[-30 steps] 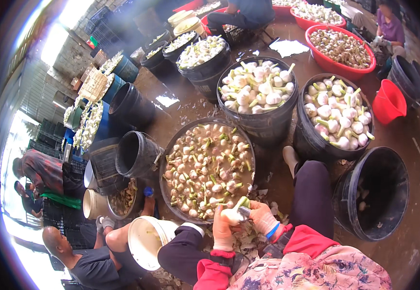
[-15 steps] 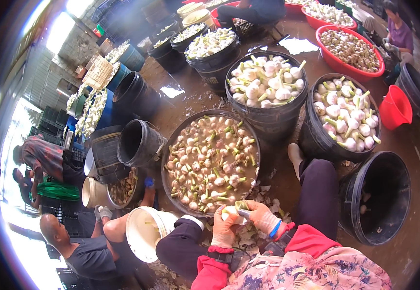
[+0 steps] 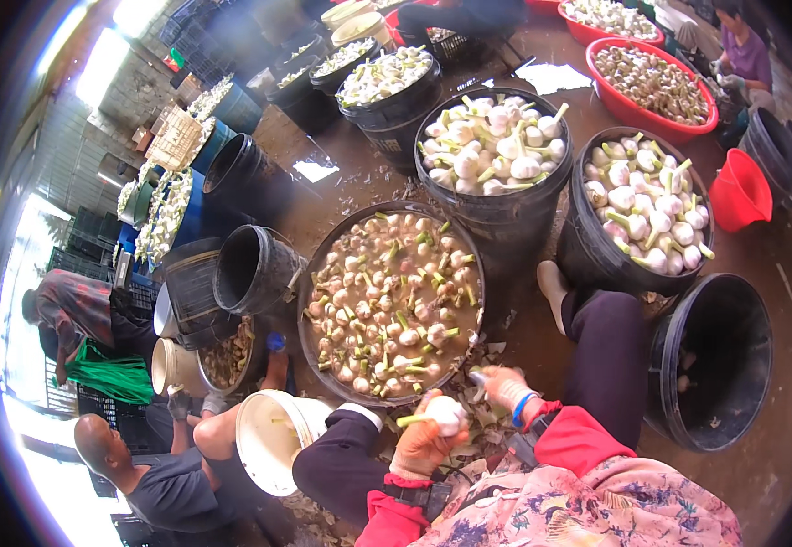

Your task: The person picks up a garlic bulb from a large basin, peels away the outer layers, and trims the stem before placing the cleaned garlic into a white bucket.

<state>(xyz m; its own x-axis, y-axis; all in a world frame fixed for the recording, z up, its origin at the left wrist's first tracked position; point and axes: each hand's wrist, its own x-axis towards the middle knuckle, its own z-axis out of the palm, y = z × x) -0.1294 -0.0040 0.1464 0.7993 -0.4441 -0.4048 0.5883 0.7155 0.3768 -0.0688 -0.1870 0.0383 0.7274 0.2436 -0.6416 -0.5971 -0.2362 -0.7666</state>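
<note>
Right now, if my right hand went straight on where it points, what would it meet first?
Probably the near rim of the round basin of garlic, just ahead-left of your right hand, though depth is hard to judge.

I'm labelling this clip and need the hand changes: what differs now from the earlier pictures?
The right hand, with a small grey tool, has moved rightward, off the garlic bulb it was touching. The left hand still holds the bulb, now turned so its green stem points left. Nothing was visibly let go. The round tub stays in place.
</note>
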